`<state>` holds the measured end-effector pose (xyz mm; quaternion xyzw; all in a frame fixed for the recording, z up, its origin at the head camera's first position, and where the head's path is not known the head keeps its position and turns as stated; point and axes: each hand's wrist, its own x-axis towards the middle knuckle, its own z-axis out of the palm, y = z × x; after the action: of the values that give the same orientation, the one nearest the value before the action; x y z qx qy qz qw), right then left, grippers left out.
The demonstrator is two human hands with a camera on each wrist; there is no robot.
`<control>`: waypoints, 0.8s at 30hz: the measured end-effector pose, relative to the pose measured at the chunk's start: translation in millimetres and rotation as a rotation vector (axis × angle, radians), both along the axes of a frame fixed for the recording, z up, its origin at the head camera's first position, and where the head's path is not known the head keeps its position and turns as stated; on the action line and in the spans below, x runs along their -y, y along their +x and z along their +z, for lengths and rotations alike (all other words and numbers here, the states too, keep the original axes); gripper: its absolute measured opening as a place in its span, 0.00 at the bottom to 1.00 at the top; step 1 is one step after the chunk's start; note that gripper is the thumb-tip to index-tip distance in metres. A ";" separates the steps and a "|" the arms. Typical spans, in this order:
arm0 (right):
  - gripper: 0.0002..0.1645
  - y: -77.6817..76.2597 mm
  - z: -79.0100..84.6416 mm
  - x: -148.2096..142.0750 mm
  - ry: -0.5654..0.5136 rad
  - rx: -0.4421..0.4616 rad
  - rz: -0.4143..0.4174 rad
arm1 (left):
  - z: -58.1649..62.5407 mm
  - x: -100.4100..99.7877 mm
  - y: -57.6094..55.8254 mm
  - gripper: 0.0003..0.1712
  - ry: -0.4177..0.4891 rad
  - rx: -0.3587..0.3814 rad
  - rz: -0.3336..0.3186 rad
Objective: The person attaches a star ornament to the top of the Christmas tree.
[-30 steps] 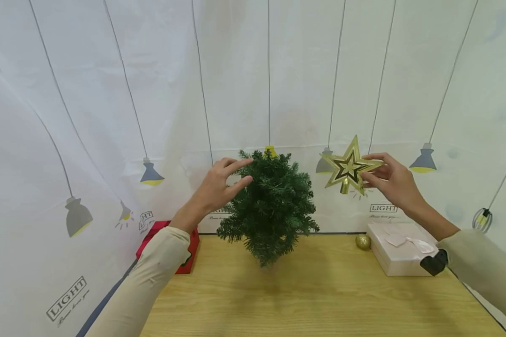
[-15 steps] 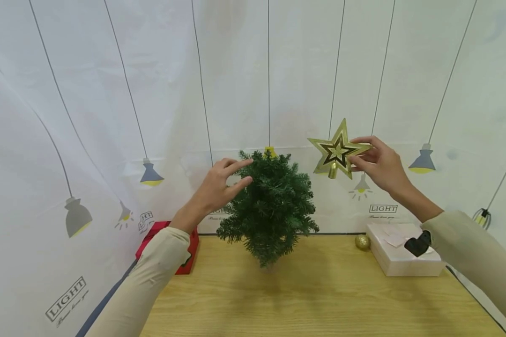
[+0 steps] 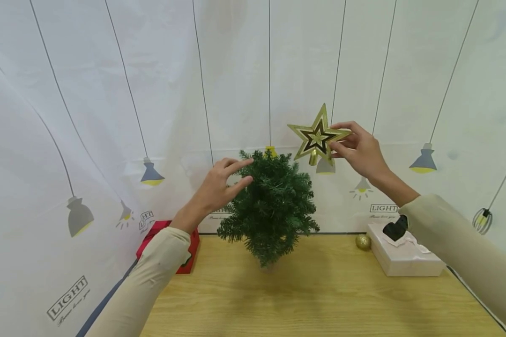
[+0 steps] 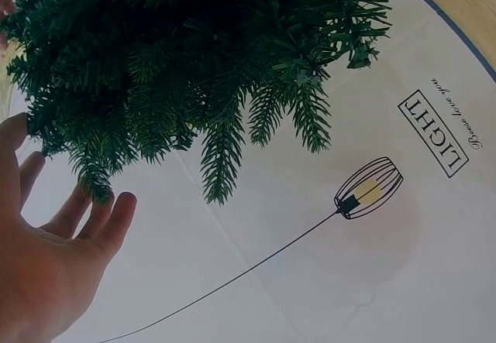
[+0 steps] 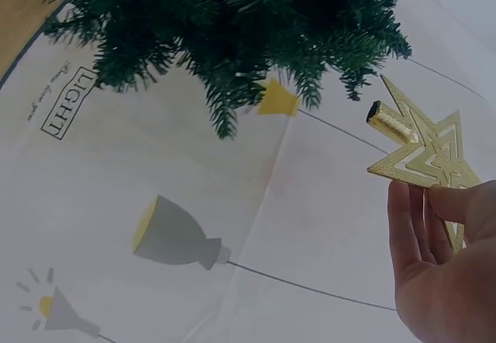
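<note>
A small green artificial Christmas tree stands upright on the table. My left hand is at the tree's upper left side, thumb and fingers spread around the branch tips; in the left wrist view its fingers lie right by the needles. Between thumb and fingers, my right hand pinches one point of a gold star tree topper. The star is held up to the right of the treetop and a little above it, its short tube pointing down toward the branches.
A wooden table carries the tree. Behind its left side is a red box; at the back right sit a gold ball ornament and a pale pink gift box. A white backdrop printed with lamps hangs close behind.
My right hand has carried the star left and upward, closer to the treetop. The left hand and the tree have stayed in place.
</note>
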<state>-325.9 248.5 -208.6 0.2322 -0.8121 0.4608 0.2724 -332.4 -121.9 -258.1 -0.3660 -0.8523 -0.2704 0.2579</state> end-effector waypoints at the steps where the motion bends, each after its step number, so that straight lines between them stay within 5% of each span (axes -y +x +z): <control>1: 0.24 -0.8 2.0 3.4 -0.010 -0.004 0.011 | -0.1 0.0 0.0 0.30 0.000 0.000 0.001; 24: 0.23 -13.1 29.2 57.2 -0.073 -0.022 0.118 | -3.0 4.9 -0.4 0.30 0.011 -0.001 -0.008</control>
<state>-339.0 191.2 -179.4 0.2746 -0.7767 0.5026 0.2622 -332.9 -126.9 -261.1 -0.3683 -0.8492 -0.2759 0.2591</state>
